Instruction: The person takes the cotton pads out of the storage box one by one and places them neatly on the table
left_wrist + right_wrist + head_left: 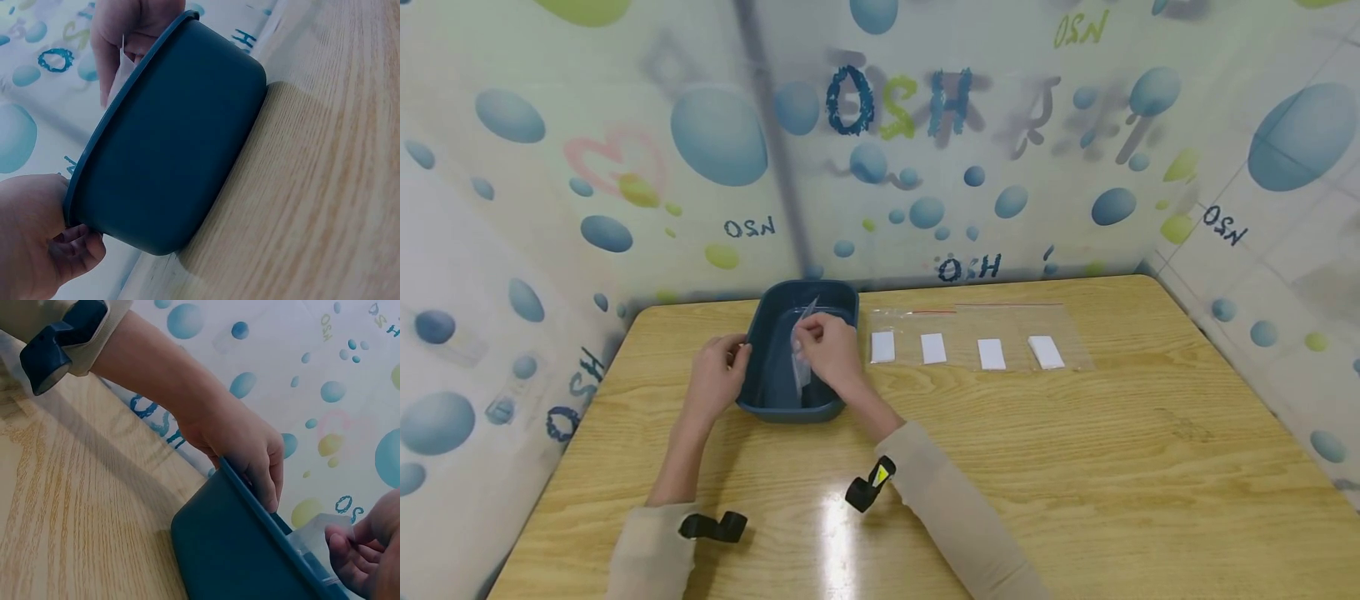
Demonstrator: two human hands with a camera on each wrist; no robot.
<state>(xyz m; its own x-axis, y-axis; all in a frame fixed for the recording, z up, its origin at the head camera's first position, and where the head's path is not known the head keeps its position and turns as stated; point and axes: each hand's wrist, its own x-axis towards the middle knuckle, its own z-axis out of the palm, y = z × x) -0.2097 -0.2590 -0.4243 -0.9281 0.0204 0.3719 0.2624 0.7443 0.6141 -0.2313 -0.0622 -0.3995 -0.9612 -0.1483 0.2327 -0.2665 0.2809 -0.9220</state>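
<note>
A dark blue plastic basin (pixel 797 414) stands near the table's back left. My left hand (pixel 718 375) grips its left rim; in the left wrist view the fingers of that hand (pixel 37 234) curl under the rim from outside. My right hand (pixel 831 350) is over the basin and pinches the upper edge of a clear plastic bag (pixel 800 367), which hangs down inside. In the right wrist view the thumb and fingers of my right hand (pixel 369 547) hold a corner of the translucent bag (pixel 319 528). The basin wall hides the bag's lower part there.
To the right of the basin, several clear zip bags lie in a row on the wooden table (pixel 1075 467), each with a white card-like piece (pixel 992 354) in it. A patterned curtain (pixel 887 200) hangs behind the table and along both sides.
</note>
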